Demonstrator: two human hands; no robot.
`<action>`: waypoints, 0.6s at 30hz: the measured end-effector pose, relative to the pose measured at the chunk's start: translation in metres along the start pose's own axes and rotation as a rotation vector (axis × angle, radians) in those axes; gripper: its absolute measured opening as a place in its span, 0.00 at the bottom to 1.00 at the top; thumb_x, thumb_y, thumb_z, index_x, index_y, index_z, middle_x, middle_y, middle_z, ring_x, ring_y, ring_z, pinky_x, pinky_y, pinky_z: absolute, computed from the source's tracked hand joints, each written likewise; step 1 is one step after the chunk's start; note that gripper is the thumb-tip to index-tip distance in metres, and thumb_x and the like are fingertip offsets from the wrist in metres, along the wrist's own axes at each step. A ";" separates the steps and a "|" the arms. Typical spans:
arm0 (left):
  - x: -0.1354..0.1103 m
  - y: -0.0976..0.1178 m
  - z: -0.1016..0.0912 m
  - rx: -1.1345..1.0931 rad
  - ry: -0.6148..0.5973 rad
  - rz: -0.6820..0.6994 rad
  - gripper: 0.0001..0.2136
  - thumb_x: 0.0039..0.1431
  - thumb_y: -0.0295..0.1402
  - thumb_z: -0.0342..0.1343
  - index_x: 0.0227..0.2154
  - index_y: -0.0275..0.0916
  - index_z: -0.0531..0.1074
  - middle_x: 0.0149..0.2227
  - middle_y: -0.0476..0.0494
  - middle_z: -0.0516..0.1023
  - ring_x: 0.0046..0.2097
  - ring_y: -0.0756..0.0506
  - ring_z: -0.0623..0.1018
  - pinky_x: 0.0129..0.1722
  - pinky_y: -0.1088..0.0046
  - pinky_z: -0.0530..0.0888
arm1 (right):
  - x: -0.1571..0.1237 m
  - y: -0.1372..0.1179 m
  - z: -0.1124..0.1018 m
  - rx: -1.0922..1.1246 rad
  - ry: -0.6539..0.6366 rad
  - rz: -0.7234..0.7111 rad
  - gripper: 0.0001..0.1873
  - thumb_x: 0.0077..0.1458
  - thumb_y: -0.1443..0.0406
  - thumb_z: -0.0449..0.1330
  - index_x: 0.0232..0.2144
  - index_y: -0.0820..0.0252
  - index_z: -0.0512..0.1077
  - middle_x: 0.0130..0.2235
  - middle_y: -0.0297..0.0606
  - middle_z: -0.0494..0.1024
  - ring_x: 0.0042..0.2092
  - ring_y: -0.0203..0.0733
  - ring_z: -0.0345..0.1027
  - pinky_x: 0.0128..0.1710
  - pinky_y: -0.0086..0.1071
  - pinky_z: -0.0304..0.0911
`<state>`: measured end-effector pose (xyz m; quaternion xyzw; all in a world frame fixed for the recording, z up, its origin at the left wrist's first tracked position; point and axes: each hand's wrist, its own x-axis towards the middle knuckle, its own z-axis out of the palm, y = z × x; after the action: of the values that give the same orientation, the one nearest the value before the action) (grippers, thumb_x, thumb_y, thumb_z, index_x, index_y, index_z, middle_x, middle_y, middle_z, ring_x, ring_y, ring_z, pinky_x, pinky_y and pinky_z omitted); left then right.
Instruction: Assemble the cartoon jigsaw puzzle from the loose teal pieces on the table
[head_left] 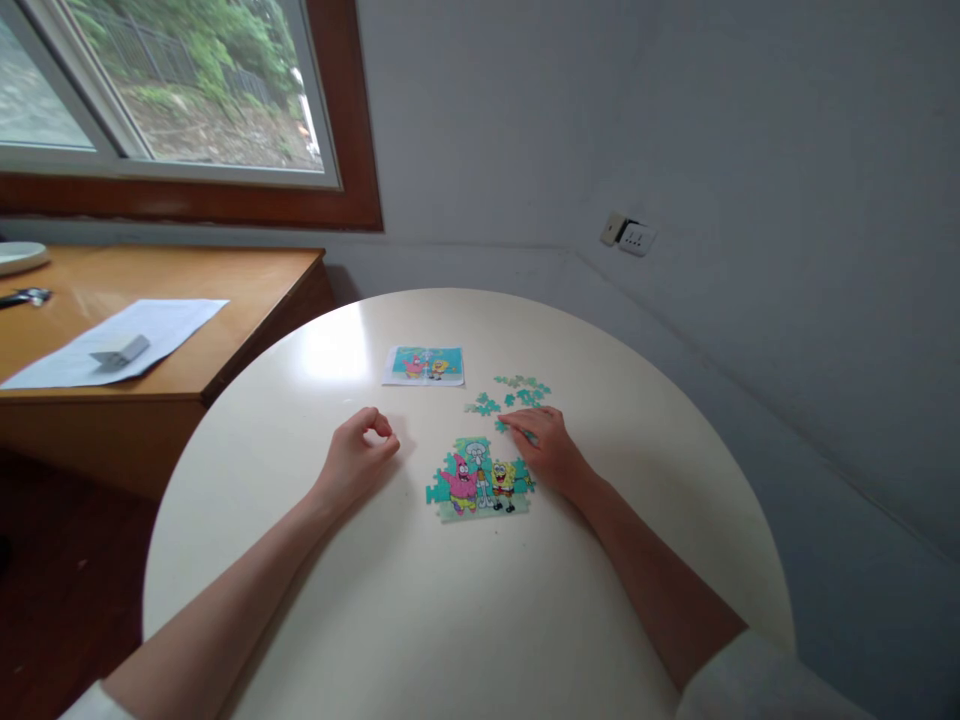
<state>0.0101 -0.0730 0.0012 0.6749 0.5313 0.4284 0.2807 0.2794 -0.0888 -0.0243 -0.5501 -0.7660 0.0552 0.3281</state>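
A partly joined jigsaw puzzle [480, 485] lies flat on the round table, showing a pink starfish, a pale tall figure and a yellow square figure. To its left my left hand [361, 445] rests on its side, closed, thumb and index tips meeting in a ring with nothing visible inside. My right hand [546, 440] is on the upper right of the puzzle, fingers stretched out and thumb apart. Its fingertips touch or hover over a loose teal puzzle piece [501, 426]; which one I cannot tell. Several more loose pieces [525, 396] lie just beyond.
A picture card [424, 367] of the characters lies farther back on the white round table [450, 640]. At left, a wooden desk [255, 290] holds a paper sheet [180, 318] with a small grey-white block [120, 350]. A wall socket [637, 238] is at right.
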 end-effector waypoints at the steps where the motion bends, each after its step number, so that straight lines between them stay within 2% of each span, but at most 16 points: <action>1: 0.000 0.000 0.000 -0.004 -0.013 -0.005 0.04 0.40 0.32 0.51 0.19 0.38 0.62 0.23 0.52 0.67 0.26 0.52 0.66 0.26 0.77 0.63 | 0.000 0.000 0.000 -0.004 0.013 0.012 0.13 0.52 0.69 0.51 0.37 0.55 0.73 0.40 0.38 0.78 0.44 0.42 0.70 0.49 0.44 0.51; 5: -0.001 -0.001 0.002 -0.013 -0.034 -0.008 0.04 0.41 0.32 0.51 0.19 0.38 0.63 0.24 0.51 0.67 0.25 0.52 0.66 0.24 0.77 0.63 | 0.001 0.001 -0.001 -0.022 0.039 0.024 0.11 0.51 0.68 0.54 0.36 0.56 0.73 0.40 0.38 0.78 0.44 0.44 0.69 0.49 0.43 0.51; 12: -0.001 -0.003 0.002 -0.017 -0.032 0.017 0.05 0.43 0.32 0.52 0.20 0.38 0.63 0.24 0.51 0.68 0.26 0.52 0.66 0.24 0.77 0.63 | 0.000 0.004 0.001 -0.024 0.006 0.019 0.09 0.52 0.66 0.54 0.35 0.55 0.73 0.40 0.38 0.78 0.45 0.44 0.69 0.48 0.42 0.51; 18: -0.001 -0.002 0.002 -0.017 -0.033 0.032 0.07 0.44 0.34 0.53 0.19 0.38 0.63 0.24 0.51 0.67 0.25 0.53 0.65 0.24 0.77 0.62 | 0.000 0.006 0.003 -0.072 0.060 0.013 0.10 0.52 0.63 0.56 0.37 0.55 0.74 0.40 0.39 0.77 0.45 0.45 0.68 0.48 0.43 0.51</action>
<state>0.0109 -0.0731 -0.0019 0.6879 0.5122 0.4260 0.2883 0.2823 -0.0862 -0.0294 -0.5680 -0.7536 0.0131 0.3307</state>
